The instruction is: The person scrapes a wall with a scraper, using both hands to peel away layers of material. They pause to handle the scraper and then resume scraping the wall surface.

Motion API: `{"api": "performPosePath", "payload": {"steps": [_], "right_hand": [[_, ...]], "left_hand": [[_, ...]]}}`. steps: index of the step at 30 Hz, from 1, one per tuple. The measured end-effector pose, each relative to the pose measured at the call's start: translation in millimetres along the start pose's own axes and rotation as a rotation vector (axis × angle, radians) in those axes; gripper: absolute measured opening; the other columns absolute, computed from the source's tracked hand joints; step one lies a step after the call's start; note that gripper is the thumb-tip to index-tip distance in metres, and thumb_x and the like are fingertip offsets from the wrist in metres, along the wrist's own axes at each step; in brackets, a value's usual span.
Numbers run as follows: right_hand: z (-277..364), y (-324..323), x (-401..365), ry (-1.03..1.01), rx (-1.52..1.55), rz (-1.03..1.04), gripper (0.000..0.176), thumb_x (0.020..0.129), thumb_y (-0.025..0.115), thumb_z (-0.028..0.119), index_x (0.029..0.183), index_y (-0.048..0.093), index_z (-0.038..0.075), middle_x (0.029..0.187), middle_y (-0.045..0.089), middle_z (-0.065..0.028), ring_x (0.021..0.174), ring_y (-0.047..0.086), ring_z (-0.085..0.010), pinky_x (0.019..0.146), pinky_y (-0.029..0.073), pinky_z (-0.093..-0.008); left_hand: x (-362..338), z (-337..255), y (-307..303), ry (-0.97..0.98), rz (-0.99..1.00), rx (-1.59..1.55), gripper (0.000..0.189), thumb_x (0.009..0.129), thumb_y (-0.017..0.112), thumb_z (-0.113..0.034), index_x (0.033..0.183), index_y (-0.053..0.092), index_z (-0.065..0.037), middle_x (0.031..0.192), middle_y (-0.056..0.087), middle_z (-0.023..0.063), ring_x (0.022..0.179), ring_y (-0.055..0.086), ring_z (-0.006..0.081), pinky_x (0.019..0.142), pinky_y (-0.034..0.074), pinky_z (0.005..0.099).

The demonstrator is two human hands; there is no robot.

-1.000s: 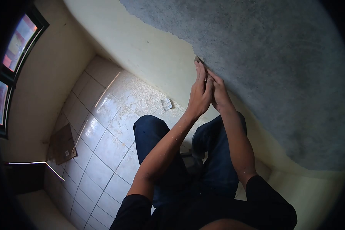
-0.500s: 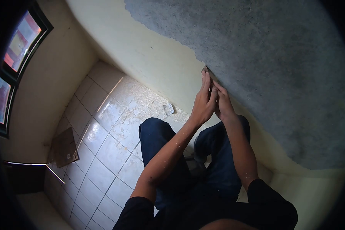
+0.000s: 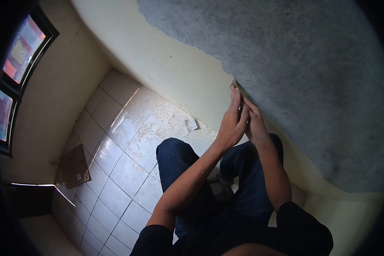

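A scraper (image 3: 234, 84) with a thin metal blade rests against the wall where cream paint (image 3: 187, 64) meets bare grey plaster (image 3: 294, 81). My left hand (image 3: 233, 126) is pressed around it from the left, fingers pointing up toward the blade. On the other side, my right hand (image 3: 256, 121) closes against the same tool, its fingers partly behind the left hand. Most of the scraper's handle is hidden between my palms. Pale flecks of paint cling to both forearms.
Paint crumbs (image 3: 166, 109) lie scattered on the white floor tiles (image 3: 126, 175) along the wall's foot. A small pale packet (image 3: 191, 124) sits among them. My bent knees are below my hands. Brown cardboard (image 3: 74, 166) and a dark-framed window (image 3: 19, 85) are at left.
Both hands and the scraper have shifted slightly down and right along the paint edge. The whole view has also moved a little, and the grip looks the same.
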State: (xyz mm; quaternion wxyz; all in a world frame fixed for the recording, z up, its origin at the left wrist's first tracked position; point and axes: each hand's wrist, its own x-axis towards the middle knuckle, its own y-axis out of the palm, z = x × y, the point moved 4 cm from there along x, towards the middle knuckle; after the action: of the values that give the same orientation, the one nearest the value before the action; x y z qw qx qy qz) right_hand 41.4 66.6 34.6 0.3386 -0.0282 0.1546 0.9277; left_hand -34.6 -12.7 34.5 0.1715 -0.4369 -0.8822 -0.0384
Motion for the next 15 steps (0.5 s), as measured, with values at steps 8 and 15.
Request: {"api": "performPosePath", "payload": {"steps": [8, 15], "right_hand": [[-0.7, -0.3, 0.0, 0.013, 0.044, 0.002, 0.048, 0.113, 0.044, 0.016, 0.159, 0.046, 0.001, 0.154, 0.056, -0.0091, 0.127, 0.062, -0.0144, 0.1, 0.053, -0.0262], [-1.1, 16.3, 6.7, -0.091, 0.123, 0.003, 0.048, 0.113, 0.044, 0.011, 0.158, 0.044, -0.003, 0.156, 0.054, -0.0119, 0.136, 0.057, -0.0166, 0.112, 0.047, -0.0281]], "left_hand": [[-0.2, -8.9, -0.3, -0.076, 0.048, -0.061, 0.07, 0.111, 0.044, -0.022, 0.168, 0.012, 0.003, 0.174, 0.007, 0.031, 0.16, 0.018, 0.0451, 0.125, 0.033, 0.0455], [3.9, -5.8, -5.3, 0.013, 0.022, 0.019, 0.07, 0.111, 0.042, -0.023, 0.168, 0.012, 0.001, 0.173, 0.01, 0.0325, 0.159, 0.019, 0.0469, 0.125, 0.032, 0.0459]]}}
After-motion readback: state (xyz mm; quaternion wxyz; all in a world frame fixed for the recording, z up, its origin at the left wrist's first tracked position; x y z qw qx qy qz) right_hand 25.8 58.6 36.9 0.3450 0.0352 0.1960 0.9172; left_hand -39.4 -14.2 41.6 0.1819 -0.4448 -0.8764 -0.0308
